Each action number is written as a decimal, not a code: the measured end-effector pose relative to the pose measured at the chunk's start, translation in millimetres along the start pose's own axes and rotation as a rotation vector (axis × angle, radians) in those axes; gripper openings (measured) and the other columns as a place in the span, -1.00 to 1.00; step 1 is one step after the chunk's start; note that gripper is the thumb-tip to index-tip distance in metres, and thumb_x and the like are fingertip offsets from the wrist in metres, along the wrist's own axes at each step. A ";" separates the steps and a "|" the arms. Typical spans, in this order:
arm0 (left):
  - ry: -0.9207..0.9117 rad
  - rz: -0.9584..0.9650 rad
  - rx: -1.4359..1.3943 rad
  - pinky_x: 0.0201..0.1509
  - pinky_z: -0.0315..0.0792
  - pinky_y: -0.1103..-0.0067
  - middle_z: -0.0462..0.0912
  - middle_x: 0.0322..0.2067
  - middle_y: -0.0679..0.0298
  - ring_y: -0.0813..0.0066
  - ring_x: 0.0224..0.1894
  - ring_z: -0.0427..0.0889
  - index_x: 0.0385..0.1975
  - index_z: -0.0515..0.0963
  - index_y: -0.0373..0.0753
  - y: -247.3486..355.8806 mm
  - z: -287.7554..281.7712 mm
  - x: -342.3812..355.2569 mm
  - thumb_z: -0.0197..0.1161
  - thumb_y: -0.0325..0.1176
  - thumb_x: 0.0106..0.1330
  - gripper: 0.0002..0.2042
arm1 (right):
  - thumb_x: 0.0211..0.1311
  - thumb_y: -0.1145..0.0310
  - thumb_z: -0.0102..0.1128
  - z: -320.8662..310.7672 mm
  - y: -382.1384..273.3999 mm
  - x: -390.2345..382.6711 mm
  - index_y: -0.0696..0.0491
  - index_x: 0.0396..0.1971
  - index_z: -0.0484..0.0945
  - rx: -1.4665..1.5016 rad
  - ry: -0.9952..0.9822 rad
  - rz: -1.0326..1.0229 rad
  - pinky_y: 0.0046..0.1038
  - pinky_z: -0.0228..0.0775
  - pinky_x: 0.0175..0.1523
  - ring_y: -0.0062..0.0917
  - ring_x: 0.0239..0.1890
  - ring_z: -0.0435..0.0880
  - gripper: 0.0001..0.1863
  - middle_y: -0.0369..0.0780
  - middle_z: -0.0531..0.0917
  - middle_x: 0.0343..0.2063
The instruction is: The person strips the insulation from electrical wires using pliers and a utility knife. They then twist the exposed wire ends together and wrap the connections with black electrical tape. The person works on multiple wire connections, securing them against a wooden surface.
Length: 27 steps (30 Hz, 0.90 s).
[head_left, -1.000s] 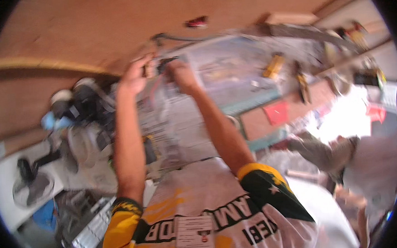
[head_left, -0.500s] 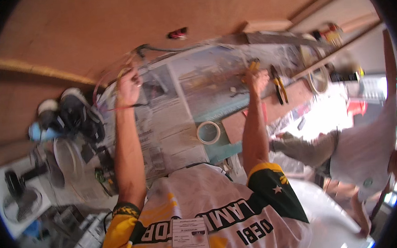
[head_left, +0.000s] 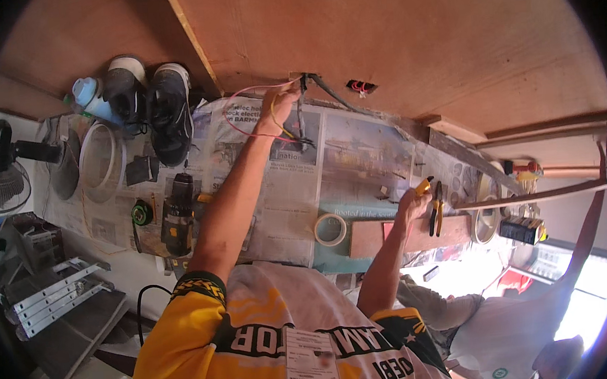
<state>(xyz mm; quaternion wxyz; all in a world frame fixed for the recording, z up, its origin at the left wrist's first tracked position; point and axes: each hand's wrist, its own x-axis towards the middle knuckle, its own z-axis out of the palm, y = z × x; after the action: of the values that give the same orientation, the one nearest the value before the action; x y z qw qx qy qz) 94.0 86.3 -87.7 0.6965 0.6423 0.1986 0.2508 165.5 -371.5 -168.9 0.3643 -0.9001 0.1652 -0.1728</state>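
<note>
My left hand (head_left: 280, 111) reaches up to the wooden panel and is closed around the electrical wires beside a cable hole. A red wire (head_left: 230, 110) loops out to its left, and a yellow wire (head_left: 275, 115) hangs past the fingers. Dark cable (head_left: 332, 94) runs along the panel's lower edge from the same spot. Lower and to the right, my right hand (head_left: 413, 203) grips a yellow tool (head_left: 423, 185), its kind mostly hidden by the fingers. Right beside that hand lie pliers (head_left: 437, 209) with black and yellow handles.
Newspaper (head_left: 270, 205) covers the work surface. On it are a tape roll (head_left: 330, 229), a cordless drill (head_left: 177, 218), a tape measure (head_left: 141, 212) and black shoes (head_left: 170, 114). A second opening with red wires (head_left: 361, 86) sits in the panel. Another person (head_left: 506, 323) is at the right.
The view has swung, shifting the scene. My left hand is now right beside the cable hole with the wires. My right hand still holds the yellow tool near the pliers.
</note>
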 end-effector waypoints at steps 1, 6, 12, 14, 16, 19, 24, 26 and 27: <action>-0.014 0.091 0.037 -0.08 0.42 0.53 0.66 -0.23 0.44 0.66 -0.17 0.52 -0.04 0.66 -0.32 -9.2 -3.2 5.3 0.28 -0.41 0.38 -0.78 | 0.23 0.31 0.30 -7.1 -20.3 -9.4 0.18 0.01 0.48 0.256 -0.051 -0.008 -0.17 0.66 -0.18 -0.12 -0.28 0.78 -0.59 0.02 0.70 -0.24; 0.062 -0.452 -0.368 -0.41 0.37 0.59 0.39 -0.42 0.47 0.65 -0.46 0.34 -0.09 0.63 -0.16 11.4 16.5 -10.5 0.23 -0.01 0.58 -0.68 | 0.35 0.39 0.28 -37.5 -104.2 -70.3 0.15 -0.08 0.48 0.545 -0.667 0.249 -0.53 0.22 -0.68 -0.65 -0.73 0.42 -0.75 -0.29 0.53 -0.52; -0.026 -0.263 -0.208 -0.44 0.36 0.62 0.43 -0.45 0.51 0.68 -0.51 0.31 -0.07 0.66 -0.21 10.1 11.1 -13.8 0.24 0.08 0.56 -0.59 | 0.43 0.37 0.21 -19.8 -166.8 -68.7 0.14 0.09 0.48 0.476 -1.062 -0.059 -0.52 0.46 -0.42 -0.57 -0.50 0.61 -0.68 -0.20 0.64 -0.31; -0.031 -0.275 -0.283 -0.36 0.44 0.62 0.59 -0.38 0.42 0.68 -0.39 0.43 -0.03 0.66 -0.27 -7.6 2.5 -7.9 0.19 0.01 0.61 -0.59 | 0.43 0.39 0.17 -20.5 -209.7 -73.9 0.16 0.26 0.46 0.642 -1.231 0.010 -0.50 0.54 -0.27 -0.53 -0.34 0.67 -0.56 -0.17 0.66 -0.19; -0.064 -0.218 -0.338 -0.36 0.43 0.65 0.65 -0.40 0.42 0.70 -0.40 0.51 0.00 0.66 -0.32 -14.3 1.0 -9.4 0.12 -0.11 0.67 -0.64 | 0.46 0.40 0.14 -18.0 -218.6 -75.2 0.16 0.37 0.40 0.750 -1.349 0.051 -0.48 0.55 -0.16 -0.52 -0.24 0.67 -0.48 -0.16 0.66 -0.13; -0.031 -0.155 -0.207 -0.40 0.40 0.64 0.63 -0.41 0.42 0.69 -0.47 0.48 -0.10 0.66 -0.31 -5.4 10.6 -7.2 0.10 -0.13 0.67 -0.66 | 0.48 0.45 0.19 -9.5 -220.5 -69.8 0.21 0.41 0.35 0.872 -1.460 0.141 -0.46 0.54 -0.03 -0.53 -0.08 0.66 -0.44 -0.13 0.65 -0.01; -0.043 -0.383 -0.265 -0.51 0.23 0.61 0.52 -0.50 0.44 0.69 -0.58 0.34 -0.16 0.64 -0.30 8.2 -1.4 2.2 0.11 -0.16 0.62 -0.69 | 0.46 0.44 0.20 -16.6 -229.2 -76.5 0.25 0.47 0.29 0.979 -1.490 0.253 -0.36 0.59 0.03 -0.37 0.06 0.71 -0.37 -0.01 0.64 0.14; -0.019 -0.433 -0.274 -0.54 0.15 0.62 0.43 -0.54 0.46 0.70 -0.61 0.28 -0.16 0.63 -0.28 10.6 0.4 2.0 0.09 -0.20 0.57 -0.72 | 0.49 0.44 0.18 -18.3 -222.1 -76.0 0.24 0.50 0.26 1.066 -1.527 0.250 -0.34 0.60 0.04 -0.33 0.09 0.72 -0.36 0.02 0.64 0.17; -0.024 -0.449 -0.292 -0.54 0.16 0.62 0.43 -0.54 0.46 0.70 -0.61 0.28 -0.16 0.63 -0.28 11.8 1.6 2.2 0.09 -0.20 0.58 -0.72 | 0.51 0.44 0.16 -18.9 -220.0 -75.3 0.24 0.51 0.24 1.109 -1.546 0.248 -0.33 0.60 0.05 -0.31 0.10 0.72 -0.36 0.03 0.65 0.18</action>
<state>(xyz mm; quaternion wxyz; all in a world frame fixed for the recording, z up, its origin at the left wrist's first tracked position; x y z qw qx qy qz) 95.6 86.9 -75.8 0.8224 0.4775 0.2897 0.1083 128.4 -201.3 -13.7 0.7624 -0.4407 -0.1318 0.4551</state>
